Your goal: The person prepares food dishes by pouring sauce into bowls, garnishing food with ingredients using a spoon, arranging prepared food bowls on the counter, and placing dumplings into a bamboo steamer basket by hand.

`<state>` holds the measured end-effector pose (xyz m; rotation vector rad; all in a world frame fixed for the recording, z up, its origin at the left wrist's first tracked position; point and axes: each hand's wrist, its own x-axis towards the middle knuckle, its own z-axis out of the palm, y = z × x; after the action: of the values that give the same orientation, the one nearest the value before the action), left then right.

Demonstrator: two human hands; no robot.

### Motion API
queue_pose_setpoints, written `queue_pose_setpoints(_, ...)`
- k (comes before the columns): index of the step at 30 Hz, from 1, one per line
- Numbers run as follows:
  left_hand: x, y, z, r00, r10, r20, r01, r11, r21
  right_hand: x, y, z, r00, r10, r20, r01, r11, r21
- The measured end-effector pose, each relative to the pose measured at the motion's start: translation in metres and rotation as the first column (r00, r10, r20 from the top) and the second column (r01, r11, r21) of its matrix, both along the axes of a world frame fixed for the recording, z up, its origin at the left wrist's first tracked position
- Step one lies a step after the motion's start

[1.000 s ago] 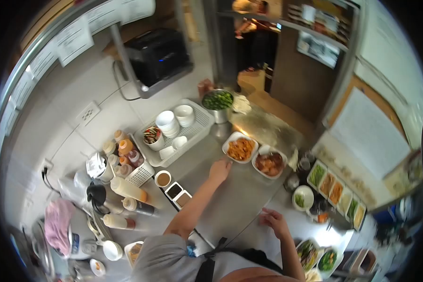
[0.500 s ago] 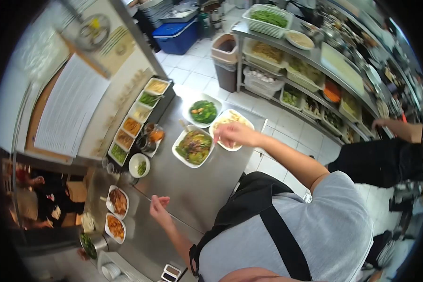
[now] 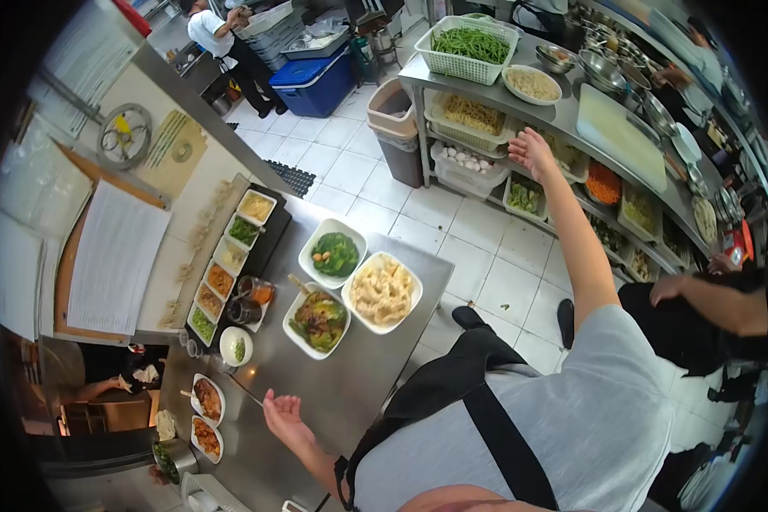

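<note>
My right hand point(image 3: 532, 154) is raised out past the counter, fingers stretched and holding nothing. It is in the air in front of a steel rack, apart from the things on it. My left hand point(image 3: 283, 416) hovers low over the steel counter point(image 3: 333, 384), palm up with loosely bent fingers and nothing in it. Three white bowls stand together on the counter: one with dark green leaves point(image 3: 341, 260), one with pale folded pieces point(image 3: 382, 292), and one with a browned green dish point(image 3: 318, 322) and a wooden handle.
Small tubs of toppings point(image 3: 222, 277) line the counter's far side. Two dishes of saucy food point(image 3: 206, 401) stand near the left. The rack holds a basket of green beans point(image 3: 469, 43) and several food trays. A bin point(image 3: 398, 141) and a blue cooler point(image 3: 316, 81) stand behind; a co-worker's arm point(image 3: 717, 299) is at right.
My right hand has moved from above the bowl of pale pieces, up and away to the right. My left hand stays low over the counter. The view has shifted.
</note>
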<state>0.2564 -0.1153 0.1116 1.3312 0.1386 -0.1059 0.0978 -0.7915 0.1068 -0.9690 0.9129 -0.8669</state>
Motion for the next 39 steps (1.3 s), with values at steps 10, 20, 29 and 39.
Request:
queue_pose_setpoints(10,-0.041,-0.120,0.016,0.969,0.058,-0.239,-0.096,0.984,-0.148,-0.014,-0.289,-0.098,0.931,-0.007,0.364,-0.091,0.964,0.252)
queue_pose_setpoints(20,-0.077,-0.168,0.011,0.952,-0.228,-0.203,0.188,0.962,-0.196,-0.013,-0.351,-0.116,0.972,0.170,0.164,-0.166,0.985,-0.039)
queue_pose_setpoints(29,-0.132,-0.117,-0.002,0.985,-0.074,-0.158,0.019,0.946,-0.325,0.024,-0.105,-0.010,0.908,0.392,-0.147,-0.411,0.902,-0.134)
queue_pose_setpoints(39,-0.314,-0.012,-0.004,0.933,0.334,-0.135,-0.360,0.873,-0.329,0.075,0.140,0.054,0.436,0.895,-0.089,-0.898,0.439,0.012)
